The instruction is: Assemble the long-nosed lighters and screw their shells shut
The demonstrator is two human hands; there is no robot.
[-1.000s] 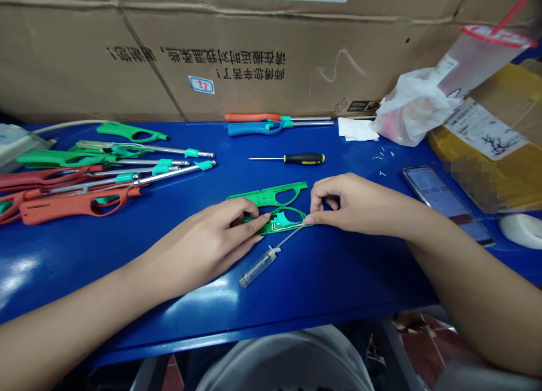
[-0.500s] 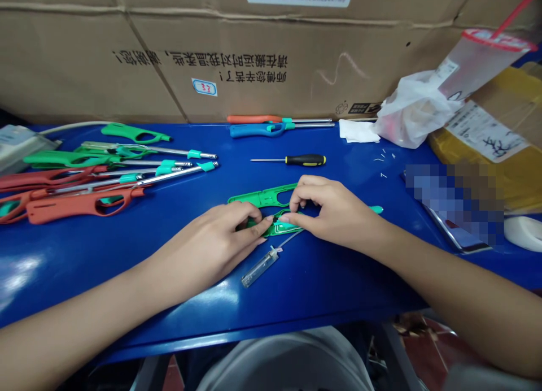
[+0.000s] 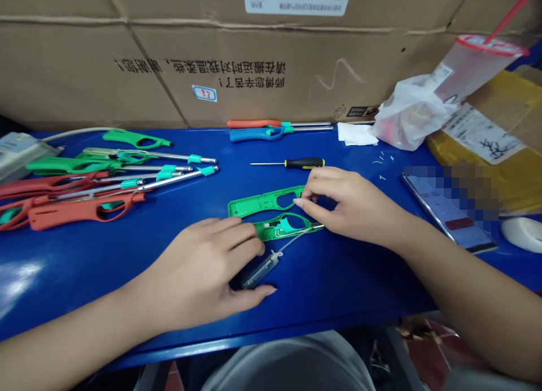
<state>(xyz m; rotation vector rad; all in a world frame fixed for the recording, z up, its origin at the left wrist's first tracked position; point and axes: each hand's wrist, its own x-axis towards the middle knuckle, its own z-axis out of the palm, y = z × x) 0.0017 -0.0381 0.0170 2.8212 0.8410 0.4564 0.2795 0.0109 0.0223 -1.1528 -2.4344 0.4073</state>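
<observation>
Two green lighter shell halves lie on the blue table [image 3: 339, 289]. The empty upper half [image 3: 258, 203] is behind the lower half [image 3: 282, 228], which holds a teal trigger and wires. My right hand [image 3: 353, 207] pinches the lower half's right end, and its forefinger tip touches the upper half. A thin tube runs from the lower half down to a clear fuel tube [image 3: 259, 269]. My left hand [image 3: 207, 275] is curled around that fuel tube, thumb below and fingers above.
A black-handled screwdriver [image 3: 305, 163] lies just behind the shells. Several green and orange lighters [image 3: 105, 182] are piled at the left. A blue lighter [image 3: 258, 134] rests against the cardboard box [image 3: 254, 52]. A phone [image 3: 449, 213], tiny screws [image 3: 383, 160] and a plastic bag [image 3: 410, 117] sit at the right.
My left hand left the lower green shell and came down and toward me onto the clear fuel tube. My right hand shifted slightly right along the shells.
</observation>
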